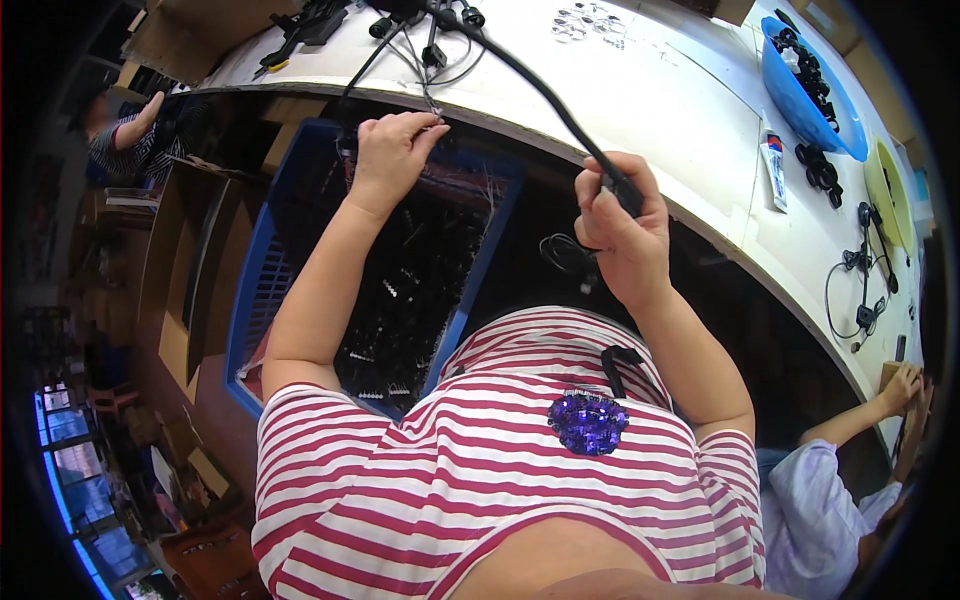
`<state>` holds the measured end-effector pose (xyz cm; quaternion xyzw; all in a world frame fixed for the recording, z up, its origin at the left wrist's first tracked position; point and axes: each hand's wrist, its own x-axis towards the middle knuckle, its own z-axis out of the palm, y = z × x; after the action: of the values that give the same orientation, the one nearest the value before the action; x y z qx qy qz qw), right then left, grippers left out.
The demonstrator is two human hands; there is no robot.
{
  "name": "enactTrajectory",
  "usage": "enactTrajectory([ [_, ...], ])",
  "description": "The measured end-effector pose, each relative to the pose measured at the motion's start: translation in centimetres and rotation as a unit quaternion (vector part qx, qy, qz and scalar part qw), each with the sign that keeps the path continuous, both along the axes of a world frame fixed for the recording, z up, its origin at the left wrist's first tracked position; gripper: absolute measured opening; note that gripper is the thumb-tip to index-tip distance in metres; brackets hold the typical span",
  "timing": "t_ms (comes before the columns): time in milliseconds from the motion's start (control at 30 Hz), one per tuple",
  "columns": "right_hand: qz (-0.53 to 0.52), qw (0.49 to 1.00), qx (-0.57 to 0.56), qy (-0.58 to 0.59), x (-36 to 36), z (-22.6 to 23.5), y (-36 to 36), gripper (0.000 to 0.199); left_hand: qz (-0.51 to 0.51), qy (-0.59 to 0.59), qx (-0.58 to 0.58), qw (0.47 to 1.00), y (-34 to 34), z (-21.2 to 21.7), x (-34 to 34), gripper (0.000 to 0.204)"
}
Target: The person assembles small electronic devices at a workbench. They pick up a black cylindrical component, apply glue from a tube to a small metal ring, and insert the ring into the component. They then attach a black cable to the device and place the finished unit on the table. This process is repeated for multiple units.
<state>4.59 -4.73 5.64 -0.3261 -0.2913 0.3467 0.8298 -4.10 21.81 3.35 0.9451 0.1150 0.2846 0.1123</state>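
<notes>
Our right hand [622, 222] has its fingers wrapped tight around a thick black cable [545, 100], gripping it just off the near edge of the white workbench [680, 130]. Our left hand [392, 150] pinches thin wires [430, 95] at that same edge, fingertips drawn together on them as far as we can tell (the view bends hard here). The cable runs up across the bench to a cluster of plugs at its far edge. We judge it light and floppy but springy, with a smooth jacket that could slide, so the firm spot to hold is near its stiffer end, where our right hand sits. The thin wires look delicate and easy to kink. Below the bench edge lies a blue crate [255, 300] of dark parts, leaving open room between the hands. At the bench's right end sit a blue bowl [800, 100] and loose black pieces, with another person's hand [900, 385] nearby.
</notes>
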Motion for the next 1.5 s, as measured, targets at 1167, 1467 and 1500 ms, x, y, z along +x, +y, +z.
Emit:
enactTrajectory([
  [1167,-0.164,0.860,-0.416,-0.245,1.0,-15.9,-12.4,0.020,-0.363,-0.255,-0.717,0.537,-16.9,2.8,4.5,0.039],
  [1467,-0.161,0.725,-0.485,-0.462,2.3,-17.6,-12.3,0.017,-0.367,-0.255,-0.655,0.609,-15.9,5.2,3.1,0.046],
  [1500,-0.153,0.706,-0.493,-0.485,2.6,-18.3,-12.6,0.017,-0.369,-0.256,-0.652,0.611,-15.6,5.5,3.0,0.046],
])
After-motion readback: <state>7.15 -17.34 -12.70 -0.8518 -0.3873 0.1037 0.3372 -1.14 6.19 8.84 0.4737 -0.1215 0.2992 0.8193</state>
